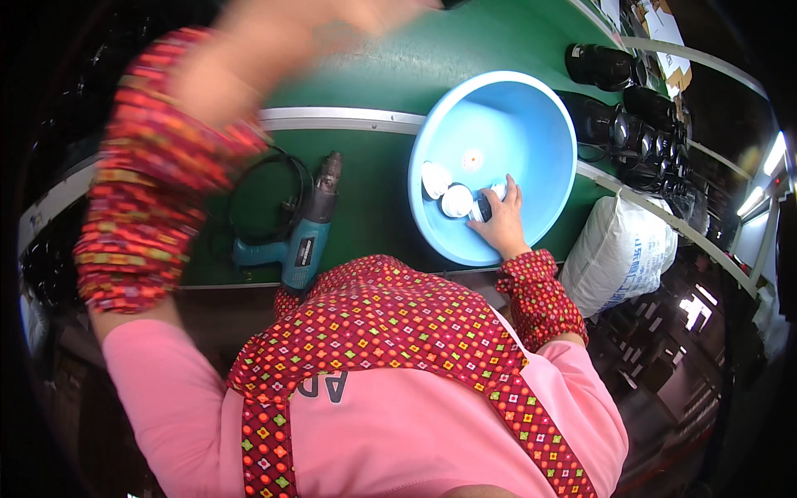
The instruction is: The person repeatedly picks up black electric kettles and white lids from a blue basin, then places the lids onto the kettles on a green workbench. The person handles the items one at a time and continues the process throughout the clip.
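My right hand (501,222) reaches into a light blue basin (531,124) and closes on a small white-and-dark round piece (483,207) at its bottom. Two white round caps (457,200) lie just left of that hand in the basin. My left arm, in a red patterned sleeve cover (149,183), is raised and blurred. My left hand (357,15) is up at the frame's top edge over the green work surface (374,207), too blurred to show its fingers.
A teal heat gun (304,241) with a looped black cord (278,178) lies on the green surface left of the basin. Several black jars (610,70) line the right side. A white sack (621,253) sits below them.
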Demonstrator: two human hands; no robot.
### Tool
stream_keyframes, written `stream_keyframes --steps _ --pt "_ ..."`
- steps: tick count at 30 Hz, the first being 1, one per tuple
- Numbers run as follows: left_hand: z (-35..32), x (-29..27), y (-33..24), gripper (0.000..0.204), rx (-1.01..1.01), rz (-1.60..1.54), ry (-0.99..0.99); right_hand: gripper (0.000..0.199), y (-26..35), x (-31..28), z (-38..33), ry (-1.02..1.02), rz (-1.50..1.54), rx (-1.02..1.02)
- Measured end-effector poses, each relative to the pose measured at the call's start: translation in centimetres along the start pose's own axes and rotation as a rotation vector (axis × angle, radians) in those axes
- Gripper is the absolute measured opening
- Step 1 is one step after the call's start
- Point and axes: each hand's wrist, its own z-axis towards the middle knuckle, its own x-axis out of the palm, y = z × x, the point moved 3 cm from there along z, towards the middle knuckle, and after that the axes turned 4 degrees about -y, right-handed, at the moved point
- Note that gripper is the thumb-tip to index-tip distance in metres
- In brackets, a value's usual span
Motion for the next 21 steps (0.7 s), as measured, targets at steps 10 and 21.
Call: stream_keyframes --steps 10,21 --pt "-8.1 33.6 -22.0 0.07 -0.612 0.123 1.109 0.068 0.2 -0.4 2.0 0.007 -0.03 -0.042" --pt "-9.8 35.6 -18.7 0.075 -0.749 -0.153 0.944 0.062 -1.8 -1.1 5.3 -0.146 0.385 -0.138"
